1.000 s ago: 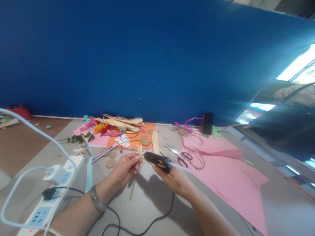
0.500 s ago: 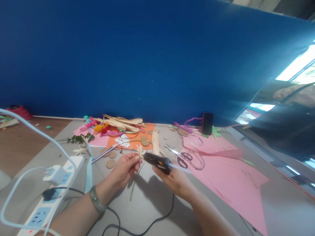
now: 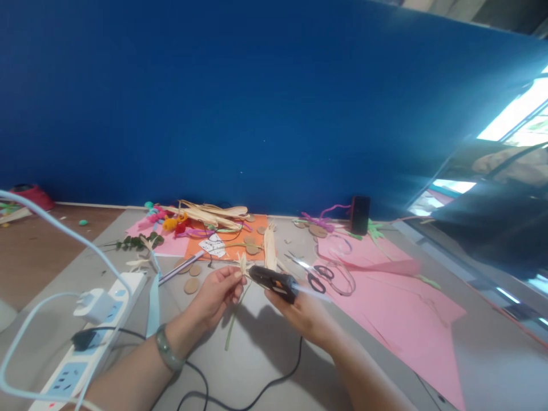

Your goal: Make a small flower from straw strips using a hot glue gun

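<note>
My left hand (image 3: 221,292) pinches a small pale flower (image 3: 242,265) that looks made of dried husk strips. A thin green stem (image 3: 231,328) hangs down below those fingers. In my right hand (image 3: 306,311) is a black hot glue gun (image 3: 274,282), with a clear glue stick (image 3: 314,293) poking out of its back. The gun's nozzle points left and is at or very near the flower; whether they touch I cannot tell. A black cord (image 3: 261,397) runs across the table below the hands.
Scissors (image 3: 317,279) lie right of the glue gun, near pink paper (image 3: 411,319). A white power strip (image 3: 96,337) with plugs stands at left. Behind are husk strips (image 3: 214,214), orange paper (image 3: 199,246), wooden discs (image 3: 192,285) and a black box (image 3: 360,215) against a blue partition (image 3: 257,103).
Almost nothing differs. Both hands keep the same hold, with the glue gun still at the flower; the whole view has shifted very slightly.
</note>
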`<state>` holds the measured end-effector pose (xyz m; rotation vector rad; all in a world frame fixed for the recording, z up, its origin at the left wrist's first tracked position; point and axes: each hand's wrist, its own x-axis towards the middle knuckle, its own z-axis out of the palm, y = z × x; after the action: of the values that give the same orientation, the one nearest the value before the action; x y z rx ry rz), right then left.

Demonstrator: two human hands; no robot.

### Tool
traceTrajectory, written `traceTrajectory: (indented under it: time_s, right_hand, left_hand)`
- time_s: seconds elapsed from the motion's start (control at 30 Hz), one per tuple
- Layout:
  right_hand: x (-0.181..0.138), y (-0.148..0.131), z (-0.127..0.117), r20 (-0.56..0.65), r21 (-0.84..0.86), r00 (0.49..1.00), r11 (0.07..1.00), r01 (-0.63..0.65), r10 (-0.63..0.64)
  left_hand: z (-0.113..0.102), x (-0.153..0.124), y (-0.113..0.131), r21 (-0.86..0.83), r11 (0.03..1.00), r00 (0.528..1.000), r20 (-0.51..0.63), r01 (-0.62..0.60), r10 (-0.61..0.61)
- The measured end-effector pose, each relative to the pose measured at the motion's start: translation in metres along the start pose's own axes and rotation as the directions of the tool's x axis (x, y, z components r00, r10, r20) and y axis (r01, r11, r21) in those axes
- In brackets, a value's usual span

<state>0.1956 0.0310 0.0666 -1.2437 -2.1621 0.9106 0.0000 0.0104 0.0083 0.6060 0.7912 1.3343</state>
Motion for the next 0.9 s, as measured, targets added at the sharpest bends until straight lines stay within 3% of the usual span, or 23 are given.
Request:
traceTrajectory:
  time_s: [0.5,0.63,0.9]
  right_hand:
    - [0.001,0.002,0.001,0.036,-0.01,0.999,0.999,0.031,-0.031]
    - [0.002,0.003,-0.005,-0.015,-0.044,0.997,0.997,0.071,-0.071]
    - [0.0,0.002,-0.024,0.238,-0.296,0.971,0.95,0.1,-0.028]
  left_hand:
    - [0.0,0.001,-0.001,-0.038,0.999,0.999,-0.033,-0.01,0.008]
    - [-0.005,0.003,-0.003,-0.048,0.998,0.999,-0.035,-0.032,0.03]
    - [-0.002,0.004,0.005,-0.064,0.994,0.988,-0.131,-0.094,0.085]
